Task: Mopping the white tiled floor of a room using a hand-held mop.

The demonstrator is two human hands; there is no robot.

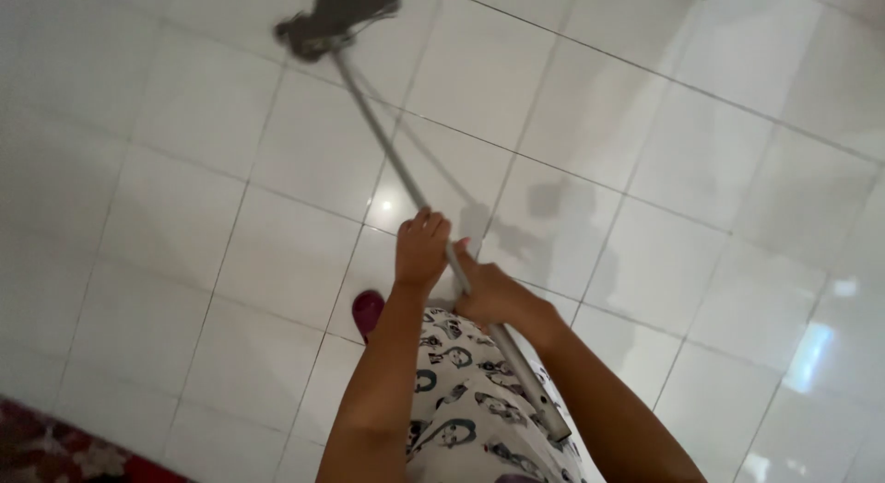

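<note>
A mop with a grey metal handle (383, 142) runs from my lap up to a dark grey mop head (336, 17) lying on the white tiled floor at the top of the head view. My left hand (421, 250) grips the handle higher up, fingers wrapped around it. My right hand (493, 294) grips the handle just below and to the right. The handle's lower end (553, 423) sticks out past my right forearm, over my patterned white clothing (470, 405).
Glossy white floor tiles (645, 170) with dark grout lines fill the view. A dark red slipper tip (367, 310) shows beside my left arm. A red patterned rug corner (55, 451) lies at the bottom left. Light reflections sit at the right edge.
</note>
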